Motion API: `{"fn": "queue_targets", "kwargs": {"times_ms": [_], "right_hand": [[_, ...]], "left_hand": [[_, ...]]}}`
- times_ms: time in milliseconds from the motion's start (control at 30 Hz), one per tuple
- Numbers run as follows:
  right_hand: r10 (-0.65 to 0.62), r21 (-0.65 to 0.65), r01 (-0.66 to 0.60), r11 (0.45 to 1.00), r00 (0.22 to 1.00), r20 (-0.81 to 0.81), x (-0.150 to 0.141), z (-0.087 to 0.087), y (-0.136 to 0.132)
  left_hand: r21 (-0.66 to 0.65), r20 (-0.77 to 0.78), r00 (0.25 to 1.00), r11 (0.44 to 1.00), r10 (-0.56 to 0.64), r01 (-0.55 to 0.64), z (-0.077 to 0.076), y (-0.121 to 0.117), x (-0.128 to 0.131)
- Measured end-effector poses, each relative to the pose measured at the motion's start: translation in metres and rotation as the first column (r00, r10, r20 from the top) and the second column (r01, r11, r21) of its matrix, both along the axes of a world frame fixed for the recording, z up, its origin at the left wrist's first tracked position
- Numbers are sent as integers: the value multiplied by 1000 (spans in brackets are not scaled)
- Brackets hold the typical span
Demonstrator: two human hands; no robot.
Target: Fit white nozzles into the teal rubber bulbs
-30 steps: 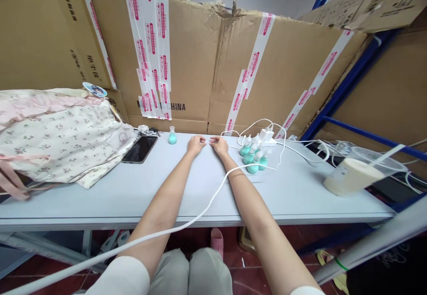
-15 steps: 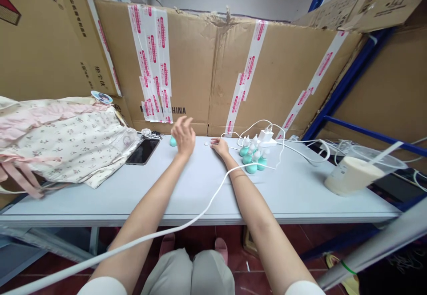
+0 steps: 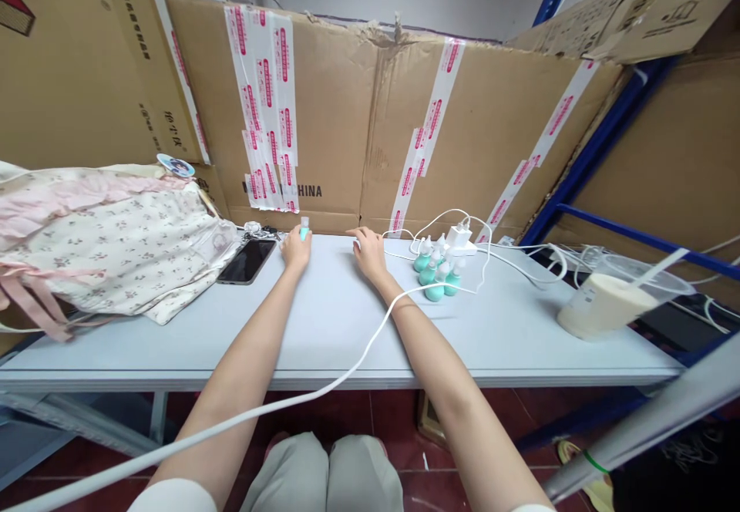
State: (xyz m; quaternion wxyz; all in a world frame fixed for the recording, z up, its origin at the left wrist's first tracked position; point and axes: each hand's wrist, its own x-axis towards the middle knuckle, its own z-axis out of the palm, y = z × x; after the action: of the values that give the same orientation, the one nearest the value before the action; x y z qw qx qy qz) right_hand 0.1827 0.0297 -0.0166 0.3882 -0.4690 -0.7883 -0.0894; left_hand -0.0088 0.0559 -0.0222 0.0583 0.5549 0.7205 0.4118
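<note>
My left hand (image 3: 296, 251) is closed around a small teal bottle (image 3: 304, 231) near the back of the table. The bottle's clear upper part sticks up above the fingers, while most of its round body is hidden by them. Farther right, my right hand (image 3: 368, 253) is low over the tabletop, fingers stretched to the left and a little apart. Nothing shows in it; its palm faces away from view. Right of that hand, several teal bottles (image 3: 435, 292) with pale pointed tops stand in a tight group.
A white charger block (image 3: 461, 239) with cables stands behind the bottle group. One white cable (image 3: 370, 348) crosses in front of my right forearm. A phone (image 3: 247, 261) and a floral bag (image 3: 116, 250) lie left. At right stands a clear plastic jug (image 3: 601, 305) with cream-coloured contents.
My left hand has moved left from the table's middle to the lone teal bottle and closed on it. My right hand has stretched its fingers; the small pale disc beside it no longer shows.
</note>
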Motion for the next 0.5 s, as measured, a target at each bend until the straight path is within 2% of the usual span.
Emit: {"fn": "queue_targets", "kwargs": {"times_ms": [67, 133, 200, 267, 367, 500], "right_hand": [[54, 33, -55, 998, 998, 44, -6, 4, -4], [74, 58, -78, 995, 995, 69, -10, 6, -6], [75, 74, -81, 994, 994, 82, -11, 6, -4], [66, 85, -73, 994, 994, 83, -8, 5, -1], [44, 107, -55, 993, 994, 101, -1, 3, 3], [60, 145, -96, 985, 970, 237, 6, 2, 4]], "left_hand": [[12, -16, 989, 989, -148, 149, 5, -4, 10], [-4, -28, 936, 936, -352, 352, 8, -9, 22], [-7, -39, 872, 873, -487, 487, 8, -14, 33], [-2, -30, 831, 831, -556, 556, 7, -17, 39], [-12, 1, 801, 800, -599, 599, 3, -19, 39], [-28, -25, 772, 772, -636, 635, 1, -19, 36]]}}
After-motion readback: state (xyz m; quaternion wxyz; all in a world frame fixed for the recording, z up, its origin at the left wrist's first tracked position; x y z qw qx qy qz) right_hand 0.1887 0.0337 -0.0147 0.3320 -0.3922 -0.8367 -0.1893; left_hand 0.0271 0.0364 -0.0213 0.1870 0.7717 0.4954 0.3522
